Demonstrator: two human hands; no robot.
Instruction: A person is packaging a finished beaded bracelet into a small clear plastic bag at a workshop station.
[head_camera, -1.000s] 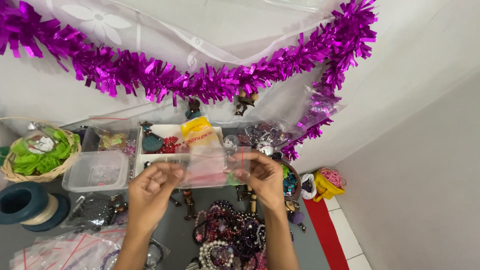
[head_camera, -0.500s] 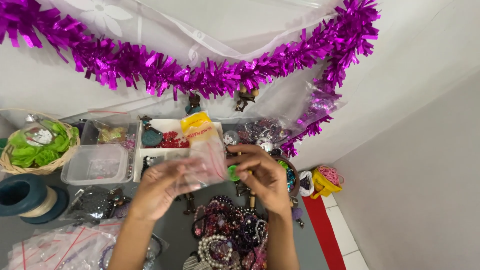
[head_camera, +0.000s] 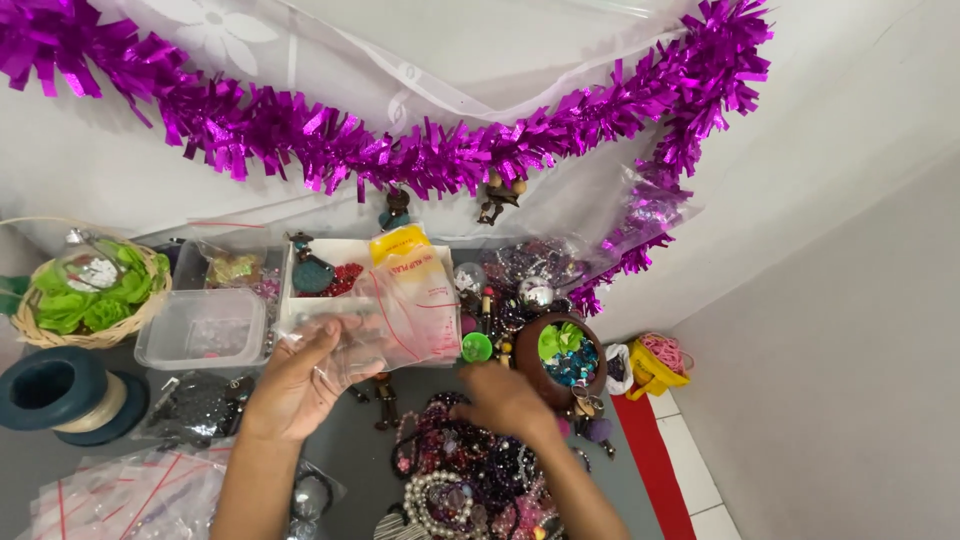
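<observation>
My left hand (head_camera: 298, 380) holds up a small clear zip bag (head_camera: 400, 318) with a red seal line, over the grey table. My right hand (head_camera: 503, 402) is lower, palm down, resting on a pile of bead necklaces and bracelets (head_camera: 470, 475) in purple, pink and white. A small green round piece (head_camera: 476, 347) shows just above my right hand, beside the bag's lower edge. Whether the right fingers grip anything is hidden.
White compartment tray (head_camera: 300, 300) with red beads and a yellow-topped packet (head_camera: 400, 245) behind. Clear plastic box (head_camera: 200, 330), wicker basket with green pieces (head_camera: 85, 295), blue spool (head_camera: 55, 395) at left. Brown bowl of beads (head_camera: 562, 352) at right. Spare zip bags (head_camera: 120, 495). Purple tinsel (head_camera: 400, 150) above.
My right hand let go of the clear bag and dropped onto the bead pile. My left hand alone now keeps the bag, which hangs tilted.
</observation>
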